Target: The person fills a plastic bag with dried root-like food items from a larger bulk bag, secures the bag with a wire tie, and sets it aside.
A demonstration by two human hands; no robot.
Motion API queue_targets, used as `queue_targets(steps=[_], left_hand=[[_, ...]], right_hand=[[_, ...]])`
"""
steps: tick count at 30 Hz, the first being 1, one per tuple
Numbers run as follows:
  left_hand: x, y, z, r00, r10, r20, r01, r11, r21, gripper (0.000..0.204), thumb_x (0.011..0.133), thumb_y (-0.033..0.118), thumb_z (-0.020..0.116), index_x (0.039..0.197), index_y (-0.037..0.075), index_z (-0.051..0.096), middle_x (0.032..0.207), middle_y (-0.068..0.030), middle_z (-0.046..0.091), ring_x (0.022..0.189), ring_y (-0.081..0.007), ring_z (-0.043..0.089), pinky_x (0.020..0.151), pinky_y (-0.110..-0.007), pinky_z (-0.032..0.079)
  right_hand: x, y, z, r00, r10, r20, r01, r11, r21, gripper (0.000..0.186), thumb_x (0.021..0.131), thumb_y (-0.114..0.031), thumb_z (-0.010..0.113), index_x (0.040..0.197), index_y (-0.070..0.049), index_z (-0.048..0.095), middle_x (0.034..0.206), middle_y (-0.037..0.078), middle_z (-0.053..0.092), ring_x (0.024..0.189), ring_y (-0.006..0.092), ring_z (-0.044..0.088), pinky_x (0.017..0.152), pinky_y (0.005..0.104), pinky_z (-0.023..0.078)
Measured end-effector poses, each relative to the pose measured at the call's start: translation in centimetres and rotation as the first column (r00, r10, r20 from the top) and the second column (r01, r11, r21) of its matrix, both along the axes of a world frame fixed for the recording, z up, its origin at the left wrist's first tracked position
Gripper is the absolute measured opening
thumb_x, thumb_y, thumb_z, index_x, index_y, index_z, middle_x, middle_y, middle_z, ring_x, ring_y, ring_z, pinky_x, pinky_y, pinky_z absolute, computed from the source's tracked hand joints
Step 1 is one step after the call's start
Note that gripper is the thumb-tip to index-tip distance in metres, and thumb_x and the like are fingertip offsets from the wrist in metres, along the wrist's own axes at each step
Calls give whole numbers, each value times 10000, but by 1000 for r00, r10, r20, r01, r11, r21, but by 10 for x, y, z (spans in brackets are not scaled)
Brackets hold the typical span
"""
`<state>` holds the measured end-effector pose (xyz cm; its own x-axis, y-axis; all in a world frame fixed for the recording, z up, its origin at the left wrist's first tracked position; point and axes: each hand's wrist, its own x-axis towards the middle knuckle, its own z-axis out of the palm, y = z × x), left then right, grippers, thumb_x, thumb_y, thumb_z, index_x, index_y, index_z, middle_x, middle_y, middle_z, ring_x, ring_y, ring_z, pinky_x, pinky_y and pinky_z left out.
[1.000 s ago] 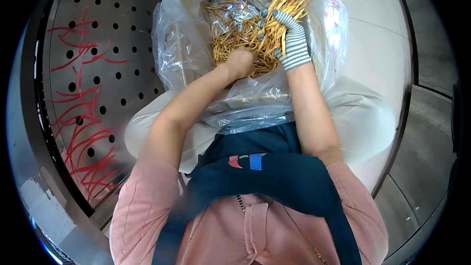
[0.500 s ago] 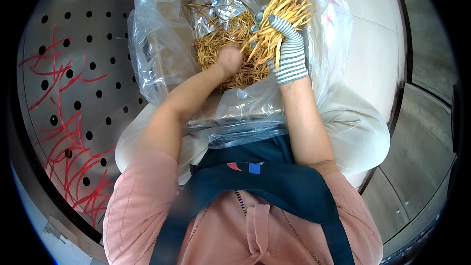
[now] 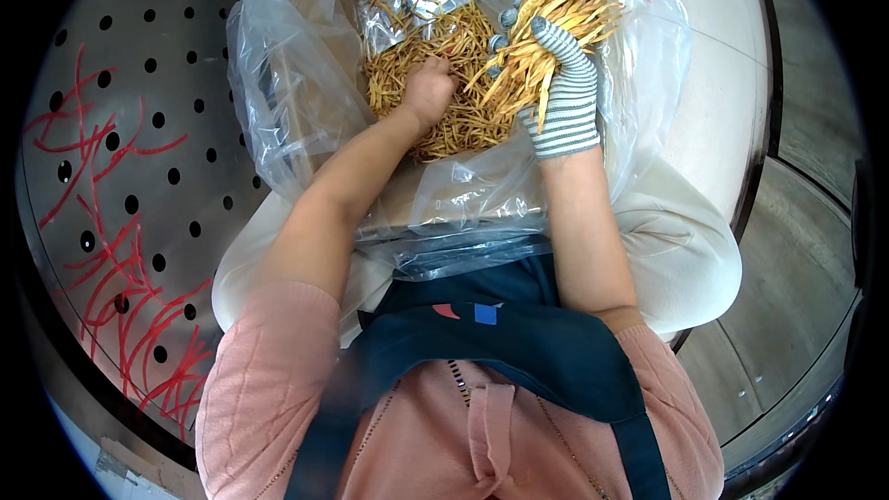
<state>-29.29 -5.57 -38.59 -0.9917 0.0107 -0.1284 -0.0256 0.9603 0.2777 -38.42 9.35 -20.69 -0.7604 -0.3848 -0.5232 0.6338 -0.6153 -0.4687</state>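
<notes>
A heap of dried daylily buds (image 3: 472, 120), long thin yellow-brown strips, lies in a cardboard box (image 3: 324, 83) lined with a clear plastic bag (image 3: 278, 130). My bare left hand (image 3: 431, 91) rests on the heap with its fingers curled in; the fingertips are partly hidden, so what they pinch cannot be made out. Above the box's right side, my right hand (image 3: 565, 83), in a grey-and-white striped glove, grips a thick bunch of dried daylily buds (image 3: 565, 14). The bunch fans out past the thumb, paler than the heap below.
Silvery crinkled film (image 3: 384, 23) shows at the heap's far left, with a few strips over it. The bag's loose edges spread around the box, which stands between my legs. To the left is a metal panel with round holes (image 3: 176, 176) and red strands (image 3: 120, 259).
My right hand has shifted a little to the right with the bunch still in it. The left hand stays on the heap, slightly farther up, its fingers showing more. The view has shifted slightly.
</notes>
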Motion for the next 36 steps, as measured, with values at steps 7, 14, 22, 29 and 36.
queue_targets(steps=[7,14,22,29,36], left_hand=[[3,-4,0,999,9,-51,-5,997,80,87,675,143,589,681,136,675,931,-51,597,972,-227,527,817,-372,424],[1,-11,27,995,36,-88,-36,999,5,27,698,91,616,691,95,642,844,-82,611,864,-270,554,793,-359,457],[-4,-21,23,977,-102,190,84,991,103,160,777,108,545,905,41,614,900,-189,614,902,-362,573,820,-440,459],[-5,-13,-22,940,-203,273,246,960,-131,261,858,170,438,1036,46,584,960,-138,640,941,-318,584,843,-418,454],[-4,-10,-107,987,61,149,-65,998,19,167,787,145,546,892,80,658,974,-124,629,925,-279,582,758,-386,476]], right_hand=[[-5,2,-17,996,69,-51,-70,998,-4,382,770,-114,677,1120,-22,556,939,136,642,787,256,644,619,381,573],[-2,0,-7,998,48,-40,-48,999,2,384,733,-65,678,1097,15,584,945,121,645,849,242,636,781,339,541],[1,-3,-3,998,41,-45,-42,999,-15,367,744,-62,663,1093,17,587,944,122,649,847,238,637,767,335,546],[1,-2,-9,998,49,-41,-48,998,27,323,748,-76,679,1050,22,618,960,114,654,874,220,628,797,306,523],[-1,2,-13,1000,21,-19,-21,1000,1,380,748,-70,693,1103,12,586,943,112,652,861,223,633,762,318,539]])
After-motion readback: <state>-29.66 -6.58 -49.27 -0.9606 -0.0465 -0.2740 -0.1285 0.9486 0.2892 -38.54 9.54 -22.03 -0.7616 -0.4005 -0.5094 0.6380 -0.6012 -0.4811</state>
